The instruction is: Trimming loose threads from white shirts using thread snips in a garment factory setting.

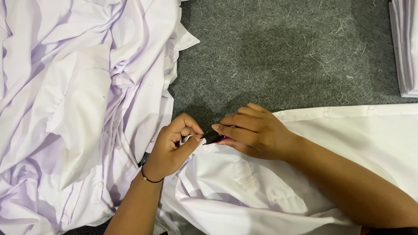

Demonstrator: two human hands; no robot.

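Trimming underway on white shirt point(261, 191): left hand point(172, 148) pinching edge, right hand point(257, 130) gripping small snips point(213, 137); heaped shirts point(78, 109) lying alongside, folded stack point(405, 48) beyond

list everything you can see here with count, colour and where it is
shirt being worked on: one, white, lower middle to right, under both hands
heap of garments: one heap, white, count of pieces cannot be told, left half of the picture
folded stack: one, white, top right edge, partly cut off
work surface: one, grey felt-like cover, upper middle
thread scraps: many, pale, scattered over the grey surface
small tool: one, dark with a pink part, between the two hands at the shirt's edge, kind unclear
wristband: one, thin, black, on the left wrist
left hand: one, pinching the shirt's edge
right hand: one, holding the small tool
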